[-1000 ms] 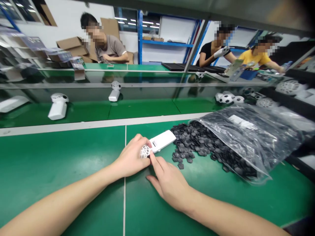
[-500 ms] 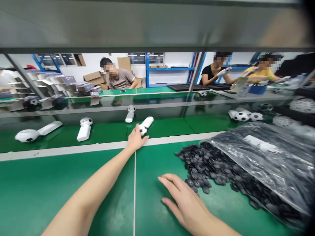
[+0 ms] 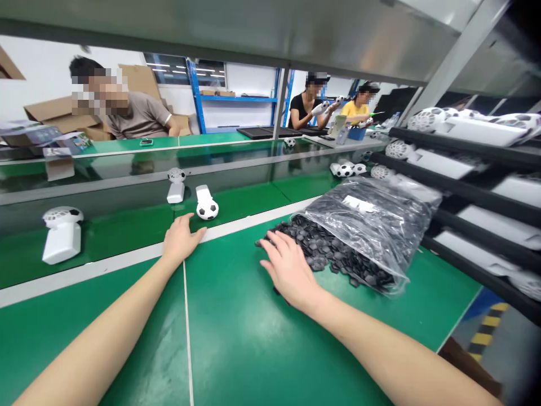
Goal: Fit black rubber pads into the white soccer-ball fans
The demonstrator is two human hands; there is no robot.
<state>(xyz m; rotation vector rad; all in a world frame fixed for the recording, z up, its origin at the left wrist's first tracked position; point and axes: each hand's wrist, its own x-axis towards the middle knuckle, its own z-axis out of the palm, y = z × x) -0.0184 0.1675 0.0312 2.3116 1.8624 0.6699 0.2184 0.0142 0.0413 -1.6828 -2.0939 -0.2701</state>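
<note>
My left hand point(image 3: 181, 239) is open over the pale edge strip of the green bench, its fingers apart and nothing in them. Just beyond it, a white handled piece with a black-and-white ball head point(image 3: 207, 210) lies on the green belt, apart from the fingers. My right hand point(image 3: 287, 265) is spread at the left side of a pile of small black pieces point(image 3: 333, 251); its fingertips reach the pile's edge, and whether they touch any piece is unclear. The pile spills from a clear plastic bag point(image 3: 367, 217).
More ball-headed pieces lie on the belt point(image 3: 114, 228), one at left point(image 3: 62, 242) and one further back point(image 3: 176, 192). A black rack point(image 3: 477, 189) with white pieces stands at right. A metal shelf point(image 3: 236, 39) hangs above. Several people sit across the line.
The view has turned right. My left hand has come away from the ball-headed piece, which now lies at a different angle. My right hand has moved forward to the black pieces.
</note>
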